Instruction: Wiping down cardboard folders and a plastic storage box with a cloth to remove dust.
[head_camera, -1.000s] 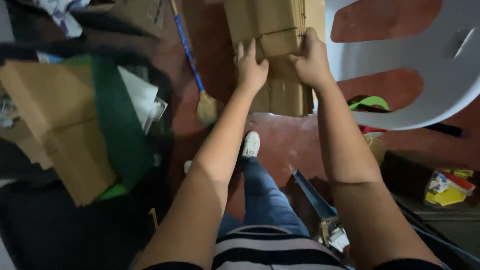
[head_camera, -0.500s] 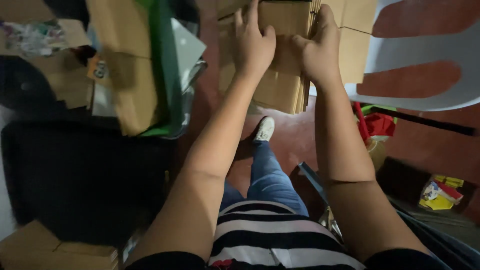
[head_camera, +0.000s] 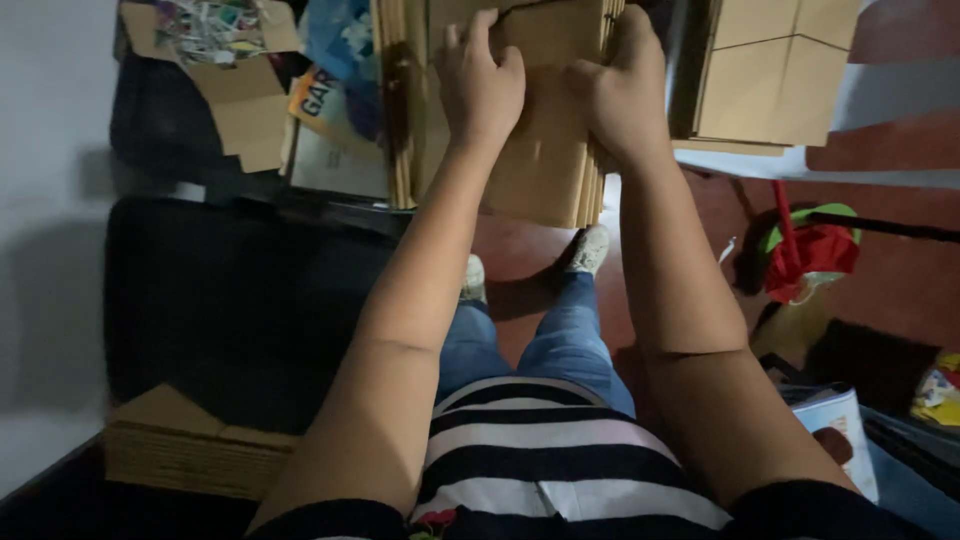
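Both gripping the stack of flattened cardboard boxes — left hand, right hand — stiff, probably hefty, best held by edges.

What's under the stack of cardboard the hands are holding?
Below the cardboard stack held by both hands: red floor and two shoes. Whatever lies behind the stack is covered.

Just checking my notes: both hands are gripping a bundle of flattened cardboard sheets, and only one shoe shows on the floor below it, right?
Not quite. The head view shows two shoes below the cardboard bundle, not one. Left hand and right hand both grip it.
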